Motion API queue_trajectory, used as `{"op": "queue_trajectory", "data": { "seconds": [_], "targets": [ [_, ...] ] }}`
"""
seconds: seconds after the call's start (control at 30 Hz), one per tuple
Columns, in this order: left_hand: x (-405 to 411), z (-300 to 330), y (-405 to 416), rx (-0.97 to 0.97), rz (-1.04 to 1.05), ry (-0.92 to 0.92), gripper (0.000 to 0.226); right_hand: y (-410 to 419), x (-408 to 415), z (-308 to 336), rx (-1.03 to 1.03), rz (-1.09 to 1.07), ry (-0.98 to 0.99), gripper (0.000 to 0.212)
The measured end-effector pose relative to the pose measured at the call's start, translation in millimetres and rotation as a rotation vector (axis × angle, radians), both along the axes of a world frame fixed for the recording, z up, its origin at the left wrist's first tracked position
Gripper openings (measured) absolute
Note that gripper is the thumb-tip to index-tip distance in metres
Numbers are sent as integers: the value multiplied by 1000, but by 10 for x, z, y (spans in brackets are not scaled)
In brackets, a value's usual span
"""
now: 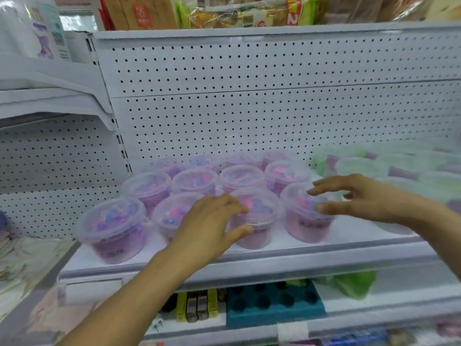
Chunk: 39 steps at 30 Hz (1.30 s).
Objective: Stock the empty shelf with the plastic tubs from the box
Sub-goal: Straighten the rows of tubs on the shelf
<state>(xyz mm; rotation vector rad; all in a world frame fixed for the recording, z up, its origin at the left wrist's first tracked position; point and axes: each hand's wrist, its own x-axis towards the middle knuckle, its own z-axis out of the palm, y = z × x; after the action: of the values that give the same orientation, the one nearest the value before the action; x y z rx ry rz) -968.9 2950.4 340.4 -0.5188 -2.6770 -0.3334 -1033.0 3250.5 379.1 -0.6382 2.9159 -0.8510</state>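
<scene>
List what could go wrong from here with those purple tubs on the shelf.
1. The front-row tubs stand near the shelf edge; a nudge from the left hand might tip one off.
2. The right hand hovers with spread fingers over another tub; a careless sweep may knock it against its close-packed neighbours.

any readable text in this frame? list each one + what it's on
"2": large white digit on the red and green snack bag on the top shelf; other print there is blurred.
Orange logo on the tan packs, top left: characters too blurred to read.
Dark print on the front purple tubs: blurred, unreadable.
Label on the white bottle, upper left: too small to read.
Nothing else legible.
</scene>
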Motion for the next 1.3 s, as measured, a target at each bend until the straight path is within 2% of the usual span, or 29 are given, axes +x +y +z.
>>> {"op": "queue_trajectory", "data": {
  "seconds": [0.07,0.23,0.3,0.37,0.43,0.53,0.63,0.77,0.97,1.07,1.17,1.23,1.3],
  "targets": [
    [-22,-32,65,35,39,0,38,22,45,-98,38,9,-32,44],
    [-21,-2,151,84,92,-23,33,-33,38,-151,35,2,49,31],
    [-6,13,117,34,81,-66,41,-65,45,-138,90,-3,55,33],
    [37,35,-4,15,106,-72,56,-173,70,-152,128,19,147,41],
    [112,50,-213,-12,213,-45,72,-349,117,-186,100,67,271,48],
    [272,-3,-531,-58,394,-118,88,-629,164,-271,118,179,354,53],
    [328,-88,-654,44,377,-150,73,-855,167,-325,180,239,368,50],
    [257,-52,-606,171,290,-149,56,-966,170,-339,206,210,373,44],
    [203,-31,-567,167,278,-144,56,-971,183,-330,185,206,345,42],
    [224,-5,-592,142,254,-196,63,-1004,189,-302,199,186,318,42],
    [322,117,-729,325,158,-323,70,-1066,176,-217,242,120,276,39],
    [397,234,-965,490,162,-216,59,-1169,172,-162,236,78,324,36],
    [473,316,-1303,596,250,-65,47,-1353,205,-132,182,79,384,35]
  ]
}}
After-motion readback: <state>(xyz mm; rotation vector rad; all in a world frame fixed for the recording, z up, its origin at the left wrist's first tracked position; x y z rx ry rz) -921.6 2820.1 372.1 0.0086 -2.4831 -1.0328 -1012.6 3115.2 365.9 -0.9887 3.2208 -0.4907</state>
